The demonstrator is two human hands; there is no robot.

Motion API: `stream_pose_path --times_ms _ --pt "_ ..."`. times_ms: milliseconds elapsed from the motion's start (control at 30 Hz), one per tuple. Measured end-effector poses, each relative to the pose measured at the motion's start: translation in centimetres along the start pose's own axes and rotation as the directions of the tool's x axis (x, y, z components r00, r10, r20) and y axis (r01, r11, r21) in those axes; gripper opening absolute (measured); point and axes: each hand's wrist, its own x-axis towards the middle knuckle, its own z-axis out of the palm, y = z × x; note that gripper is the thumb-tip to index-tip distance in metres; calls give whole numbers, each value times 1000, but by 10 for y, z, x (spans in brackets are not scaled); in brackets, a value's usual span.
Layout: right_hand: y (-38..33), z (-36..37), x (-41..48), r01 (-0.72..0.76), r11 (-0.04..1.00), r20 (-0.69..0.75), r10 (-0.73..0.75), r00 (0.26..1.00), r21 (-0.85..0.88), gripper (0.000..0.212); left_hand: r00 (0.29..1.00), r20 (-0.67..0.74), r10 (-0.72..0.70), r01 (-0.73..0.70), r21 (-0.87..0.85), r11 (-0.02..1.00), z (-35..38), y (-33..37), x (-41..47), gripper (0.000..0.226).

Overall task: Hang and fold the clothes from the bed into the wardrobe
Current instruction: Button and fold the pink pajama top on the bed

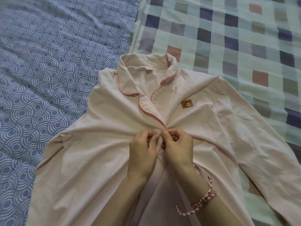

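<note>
Through the head camera I saw the pink shirt [101, 168] lying flat on the bed, front side up. Its collar [170, 64] was at the far end and its hem ran out of the lower edge of the view.

Both hands were at the middle of the shirt's front, where the darker pink piping [143, 110] of the lapel came to its end. The left hand [141, 154] had its fingers curled and pinched the front edge on its own side. The right hand [177, 149] was curled in the same way and pinched the opposite edge. The two hands touched each other at the fingertips. The cloth was gathered there, and wrinkles ran out from the hands across the shirt. I could not tell whether a button was between the fingers, because they covered that place.

On the shirt's chest, above and to the right of the hands, was a small brown patch [187, 104] with a white button on it. A white label [149, 68] was sewn inside the collar. One long sleeve [263, 152] lay stretched out at the shirt's right side. A pink-and-white cord bracelet [206, 199] was around the right wrist.

Under the left part of the shirt lay a blue cover [40, 70] with white circles, and under the right part a checked sheet [236, 38].
</note>
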Motion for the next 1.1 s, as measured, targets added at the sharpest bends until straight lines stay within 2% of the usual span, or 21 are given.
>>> stream_pose_path --times_ms 67,133,200,267,300,333,367,400,467,500,533,567,600,633,667,733,800,900,967,1033,1100 --pt "2 1 1 -41 999 7 40 999 20 10 997 22 -70 71 -46 996 0 1 1 11" --pt "-1 -1 3 -72 997 47 71 996 27 8 954 108 -278 294 -182 938 0 1 5 16" --pt "-7 -6 7 -139 989 146 129 981 59 11 816 307 -490 576 -353 737 -6 3 14 21" --pt "-17 -13 7 -204 976 262 179 948 72 14 625 539 -565 776 -346 527 -15 7 24 22" --pt "-20 -16 8 -194 981 296 178 938 23 18 561 605 -565 816 -291 499 -20 10 29 22" --pt "-21 -21 9 -130 986 304 156 940 -104 24 541 626 -562 818 -239 522 -26 11 34 23" --pt "-23 -27 12 -21 960 295 107 949 -279 29 583 593 -555 778 -212 591 -31 8 39 25" --pt "-27 -33 16 88 894 275 40 961 -439 32 686 487 -541 685 -183 705 -38 3 46 26" --pt "-38 -47 29 208 803 192 -119 974 -558 30 930 76 -360 359 16 933 -63 -12 68 18" --pt "-46 -54 38 255 786 145 -209 967 -563 24 970 -107 -219 235 174 956 -79 -21 80 14" --pt "-56 -60 49 302 771 101 -299 949 -560 19 967 -212 -137 197 291 936 -93 -32 92 16" --pt "-65 -65 66 342 748 76 -367 927 -569 14 964 -235 -125 203 348 915 -104 -43 106 20" --pt "-70 -69 85 371 707 81 -409 909 -603 13 956 -202 -213 269 316 910 -111 -52 117 22" --pt "-76 -72 106 386 650 105 -427 898 -655 18 918 -142 -371 393 187 900 -112 -54 128 21" --pt "-80 -73 125 384 589 143 -414 899 -711 24 849 -30 -527 528 25 849 -110 -53 136 20" --pt "-87 -72 152 329 577 161 -323 933 -748 35 725 218 -653 687 -168 707 -107 -44 148 24" --pt "-92 -70 164 259 596 114 -271 956 -760 39 679 426 -598 709 -169 684 -109 -31 150 31" --pt "-101 -70 166 263 648 163 -212 964 -715 13 633 626 -456 742 -321 589 -120 -28 150 33" --pt "-107 -72 165 320 683 252 -201 947 -657 16 564 707 -426 791 -316 524 -128 -31 149 34" --pt "-111 -72 167 376 646 297 -234 926 -664 17 503 750 -430 813 -241 530 -137 -33 152 38" --pt "-111 -69 170 387 630 281 -266 922 -674 14 473 740 -478 802 -138 581 -145 -31 155 55"
